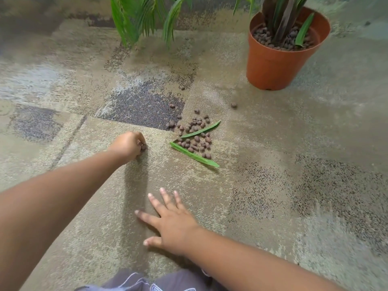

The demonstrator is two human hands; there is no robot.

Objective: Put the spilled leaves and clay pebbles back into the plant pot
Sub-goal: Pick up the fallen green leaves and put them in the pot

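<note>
A pile of brown clay pebbles (194,133) lies spilled on the carpet, with two green leaves among it: a thin one (201,129) and a broader one (194,154). A few stray pebbles (233,105) lie farther out. The orange plant pot (273,66) stands upright at the back right, filled with pebbles and holding a leaf. My left hand (130,144) rests on the carpet left of the pile, fingers curled around a clay pebble (144,147). My right hand (168,219) lies flat on the carpet nearer me, fingers spread, holding nothing.
Green palm fronds (142,17) hang down at the back centre. The floor is patterned beige and grey carpet (294,185). My knees in dark fabric (147,282) show at the bottom edge.
</note>
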